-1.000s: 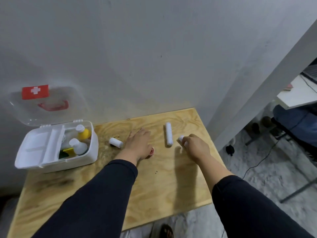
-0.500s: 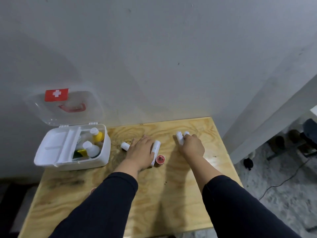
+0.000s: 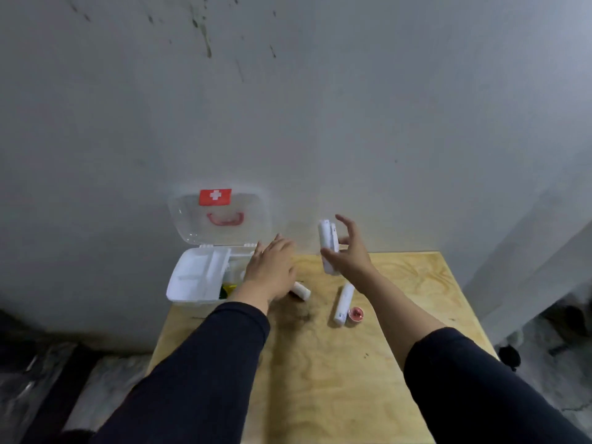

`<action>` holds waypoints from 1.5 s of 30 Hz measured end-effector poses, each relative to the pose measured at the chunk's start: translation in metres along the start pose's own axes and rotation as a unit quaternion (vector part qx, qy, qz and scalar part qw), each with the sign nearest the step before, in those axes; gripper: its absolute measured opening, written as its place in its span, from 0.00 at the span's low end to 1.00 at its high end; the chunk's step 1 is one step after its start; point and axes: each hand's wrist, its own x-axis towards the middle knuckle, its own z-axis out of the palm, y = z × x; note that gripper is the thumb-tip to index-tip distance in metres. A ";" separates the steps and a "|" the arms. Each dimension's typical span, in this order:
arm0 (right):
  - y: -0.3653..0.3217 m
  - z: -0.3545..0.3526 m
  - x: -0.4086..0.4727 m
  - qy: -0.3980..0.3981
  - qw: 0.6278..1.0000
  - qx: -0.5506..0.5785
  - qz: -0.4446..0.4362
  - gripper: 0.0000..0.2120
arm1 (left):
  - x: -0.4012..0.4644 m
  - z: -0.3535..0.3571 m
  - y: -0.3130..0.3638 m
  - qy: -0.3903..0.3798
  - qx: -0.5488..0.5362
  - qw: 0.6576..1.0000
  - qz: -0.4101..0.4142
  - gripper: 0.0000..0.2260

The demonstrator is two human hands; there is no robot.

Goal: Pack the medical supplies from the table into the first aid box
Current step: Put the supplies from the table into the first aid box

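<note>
The white first aid box sits at the table's back left, its clear lid with a red cross standing up against the wall. My left hand hovers flat over the box's right edge, fingers apart, holding nothing. My right hand is raised above the table and holds white bandage rolls upright between thumb and fingers. On the wood lie a short white roll, a long white roll and a small red tape roll.
The plywood table stands against a grey wall. Its right edge drops to a grey floor with a dark object. A white divider tray fills the box's left part; something yellow and green shows inside.
My right hand has lifted white rolls off the table and raised them. My left hand has left the long roll and moved left toward the box. The camera has tilted, shifting the box rightward.
</note>
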 end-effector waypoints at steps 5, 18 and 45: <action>-0.042 0.058 -0.005 -0.069 0.996 -0.022 -0.058 0.29 | -0.030 -0.021 -0.062 0.011 -0.004 0.999 -0.052 0.26; -0.035 0.192 -0.024 -0.056 0.985 -0.107 -0.122 0.27 | -0.070 -0.004 -0.171 -0.085 0.033 0.988 -0.125 0.31; -0.004 0.207 -0.047 -0.083 0.935 -0.330 -0.097 0.15 | -0.077 0.021 -0.186 -0.093 0.062 0.990 -0.091 0.28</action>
